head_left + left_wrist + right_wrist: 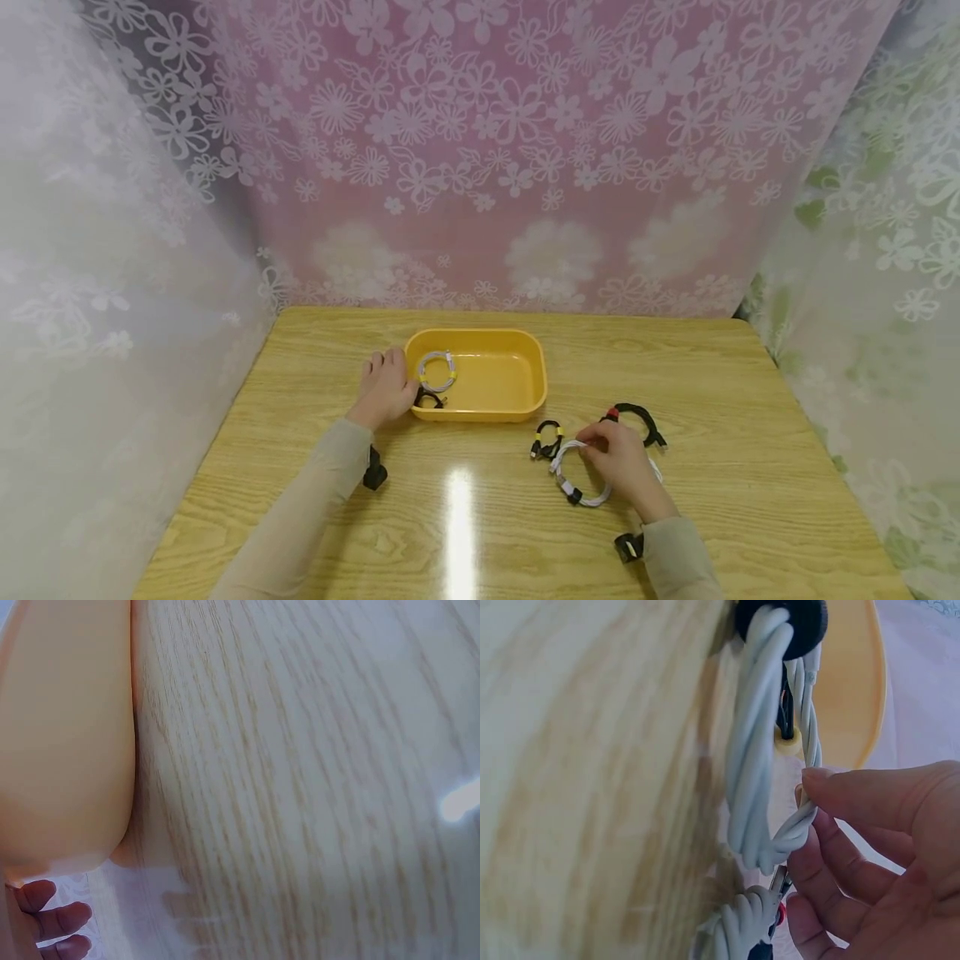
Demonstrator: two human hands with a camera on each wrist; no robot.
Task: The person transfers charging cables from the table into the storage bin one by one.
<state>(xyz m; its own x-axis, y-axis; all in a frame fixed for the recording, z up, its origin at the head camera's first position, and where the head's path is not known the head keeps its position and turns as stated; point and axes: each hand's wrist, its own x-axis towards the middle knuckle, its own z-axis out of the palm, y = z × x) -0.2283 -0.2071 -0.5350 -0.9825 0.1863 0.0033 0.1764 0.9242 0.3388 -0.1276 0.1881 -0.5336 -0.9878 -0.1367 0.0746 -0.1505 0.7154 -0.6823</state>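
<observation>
In the head view my left hand [385,390] holds the left end of a yellow plastic bin [480,415], thumb at its rim and the other fingers outside. The left wrist view shows the bin's side wall [67,742] with fingertips [64,920] past its end. Inside lie a pale coiled cable [423,382] with yellow ties and a small black cable [429,402]. My right hand [622,467] pinches a white coiled cable [750,765] between thumb and fingers. A black strap [810,630] binds this coil, which looks tilted up on edge in the right wrist view.
A small black cable [558,429] with yellow ties lies left of the right hand. Behind that hand lies a black cable [645,412] with a red tie. Another white coil [742,922] is partly hidden by the hand. Floral curtains [487,167] surround the wooden table [315,350].
</observation>
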